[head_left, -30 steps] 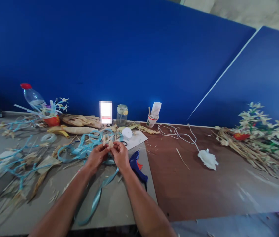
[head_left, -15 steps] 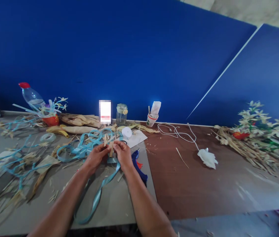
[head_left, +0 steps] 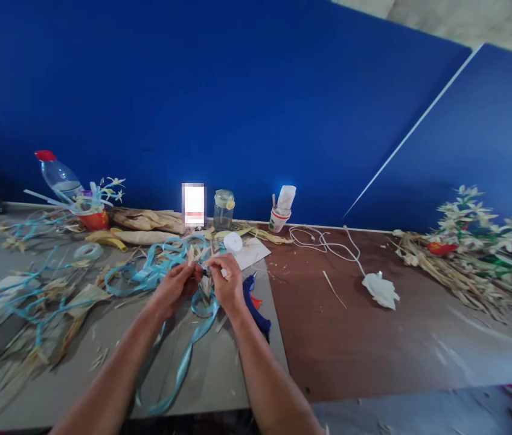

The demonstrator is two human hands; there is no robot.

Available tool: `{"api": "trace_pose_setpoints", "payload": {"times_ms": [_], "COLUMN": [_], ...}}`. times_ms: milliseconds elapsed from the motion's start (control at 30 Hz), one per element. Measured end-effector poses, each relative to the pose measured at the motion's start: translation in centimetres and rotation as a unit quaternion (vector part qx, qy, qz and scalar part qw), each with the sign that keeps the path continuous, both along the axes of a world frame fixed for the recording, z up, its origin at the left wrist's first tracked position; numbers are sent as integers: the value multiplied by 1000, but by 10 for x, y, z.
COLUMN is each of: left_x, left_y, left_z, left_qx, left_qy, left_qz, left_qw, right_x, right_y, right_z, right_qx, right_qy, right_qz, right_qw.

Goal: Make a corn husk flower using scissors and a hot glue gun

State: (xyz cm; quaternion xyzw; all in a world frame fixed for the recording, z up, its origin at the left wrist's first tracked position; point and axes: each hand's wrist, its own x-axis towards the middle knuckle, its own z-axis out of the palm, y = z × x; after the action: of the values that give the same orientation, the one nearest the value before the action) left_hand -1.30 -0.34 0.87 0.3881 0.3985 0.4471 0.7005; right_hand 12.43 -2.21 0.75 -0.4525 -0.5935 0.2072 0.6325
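Observation:
Over the cluttered grey board, my left hand [head_left: 179, 286] is closed, thumb and fingers pinched around a pale pointed piece of dried husk [head_left: 191, 255]. My right hand [head_left: 226, 281] faces it, also pinched, its fingertips almost meeting the left ones; what it grips is too small to make out. A small dark bit shows between the fingertips. Light-blue ribbon [head_left: 184, 365] loops just below both hands and trails toward the front edge. More blue ribbon [head_left: 147, 273] lies bunched behind the left hand. Beyond the right hand stands a white roll [head_left: 233, 243].
A blue glue gun [head_left: 258, 311] lies right of my right forearm. Farther back are a glass jar [head_left: 224, 208], a paper cup [head_left: 278, 220] and a red-capped bottle [head_left: 60, 176]. Blue-wrapped stems [head_left: 34, 320] spread left. A white cable [head_left: 328, 244] and artificial flowers [head_left: 473, 223] are right.
The tan strip held upright between both hands no longer shows there. My right hand has turned and risen slightly, and a ribbon loop now shows beneath the fingers.

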Motion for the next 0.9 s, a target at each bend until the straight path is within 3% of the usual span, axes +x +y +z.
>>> {"api": "trace_pose_setpoints", "payload": {"times_ms": [133, 267, 433, 567, 900], "left_x": [-1, -3, -6, -8, -11], "left_y": [0, 3, 7, 9, 16], "left_z": [-3, -2, 2, 3, -9], "left_qx": [-24, -34, -5, 22, 30], "left_qy": [-30, -65, -41, -23, -23], "left_qz": [-24, 12, 87, 136, 99], "left_qw": [999, 997, 995, 990, 994], "right_x": [-4, -7, -3, 1, 3], "right_y": [-1, -2, 2, 7, 13], "right_z": [-4, -5, -11, -21, -21], "right_qx": [20, 30, -29, -65, -121], "right_qy": [-107, -98, -54, -85, -147], "right_qz": [16, 33, -48, -72, -99], "right_qw": [994, 994, 997, 992, 977]}}
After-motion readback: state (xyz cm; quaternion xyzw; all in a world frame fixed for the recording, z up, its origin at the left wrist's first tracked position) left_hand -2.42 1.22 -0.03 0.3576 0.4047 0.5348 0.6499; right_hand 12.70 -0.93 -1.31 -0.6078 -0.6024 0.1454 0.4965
